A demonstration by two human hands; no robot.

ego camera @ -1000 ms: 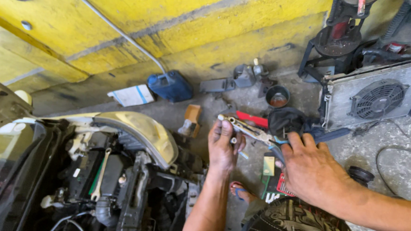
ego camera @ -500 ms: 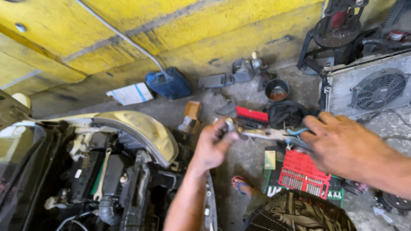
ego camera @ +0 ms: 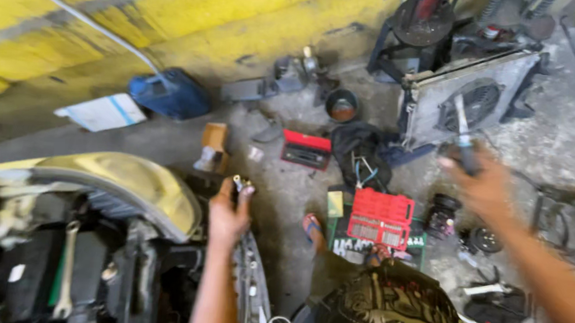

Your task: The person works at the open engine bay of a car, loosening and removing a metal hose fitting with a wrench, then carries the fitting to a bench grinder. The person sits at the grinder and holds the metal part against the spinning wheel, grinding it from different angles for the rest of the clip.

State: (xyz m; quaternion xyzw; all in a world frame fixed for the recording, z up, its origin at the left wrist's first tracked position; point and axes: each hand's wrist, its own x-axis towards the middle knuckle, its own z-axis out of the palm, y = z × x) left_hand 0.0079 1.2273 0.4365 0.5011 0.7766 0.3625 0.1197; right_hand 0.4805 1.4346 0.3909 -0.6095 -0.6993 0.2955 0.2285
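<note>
The left hand (ego camera: 228, 214) pinches a small metal socket bit (ego camera: 238, 180) at its fingertips above the yellow car fender (ego camera: 133, 182). The blurred right hand (ego camera: 482, 187) is clenched around a long dark-handled ratchet tool (ego camera: 463, 136), raised before the grey radiator fan (ego camera: 467, 99). A red socket case (ego camera: 381, 217) lies open on the concrete floor between them.

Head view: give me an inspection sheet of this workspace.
Surface: grey concrete floor, dirty.
Job's things: small metal part in the left hand; long tool in the right hand, blurred.
Clutter: red socket set, red case, blue jug, radiator fan, wrench in the engine bay.
Hands: both closed on their things.
Cables: white line along the wall.
Surroundings: yellow wall, yellow car.
</note>
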